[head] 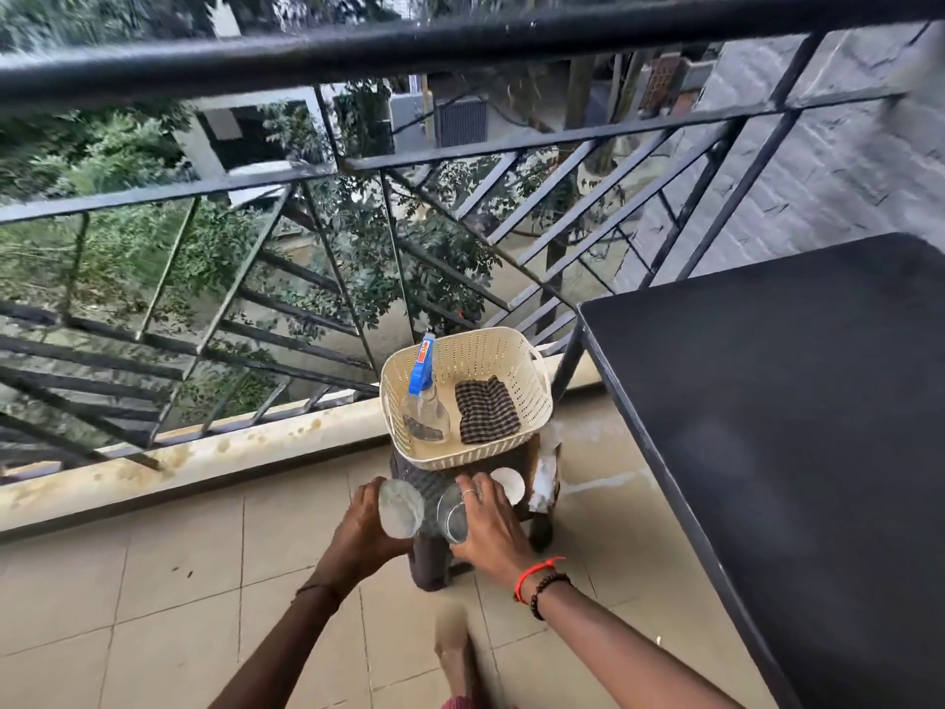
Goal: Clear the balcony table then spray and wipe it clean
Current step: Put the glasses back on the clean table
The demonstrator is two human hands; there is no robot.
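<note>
The black balcony table fills the right side, its top bare. A cream perforated basket sits on a dark low stool by the railing. Inside it stand a clear spray bottle with a blue trigger and a folded checked cloth. My left hand grips a clear glass at the stool's near edge. My right hand grips a second clear glass beside it. A white round object lies on the stool just past my right fingers.
A black metal railing runs across the back with a low concrete kerb under it. Beige floor tiles spread to the left. My foot shows at the bottom. White paper hangs at the stool's right side.
</note>
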